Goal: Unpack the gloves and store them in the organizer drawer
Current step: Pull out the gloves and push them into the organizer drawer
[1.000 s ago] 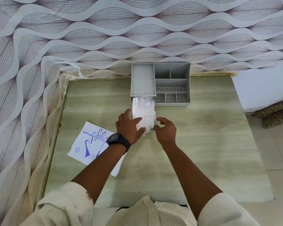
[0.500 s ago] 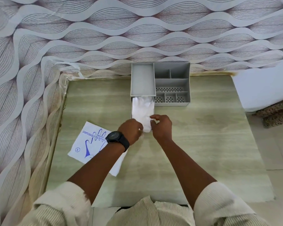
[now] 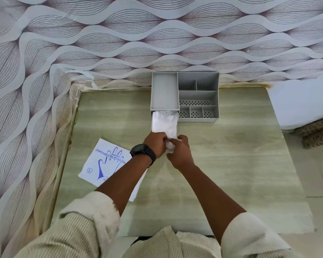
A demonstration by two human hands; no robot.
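A grey desk organizer [image 3: 198,84] stands against the back wall. Its drawer [image 3: 151,125] is pulled out toward me under the left section and holds a stack of clear white disposable gloves [image 3: 164,123]. My left hand [image 3: 155,144], with a black watch on the wrist, and my right hand [image 3: 179,151] meet at the near end of the drawer. Both pinch the near end of the gloves, which bunches up between the fingers. The drawer's front panel is hidden behind my hands.
The emptied glove packet [image 3: 103,164], white with blue print, lies flat on the pale wood table [image 3: 241,164] to the left, partly under my left forearm. Patterned wallpaper closes the back and left. The table's right edge meets a tiled floor.
My hands have slid back from the top of the glove stack to the drawer's near end and closed together on the gloves' end. The drawer and organizer have stayed put.
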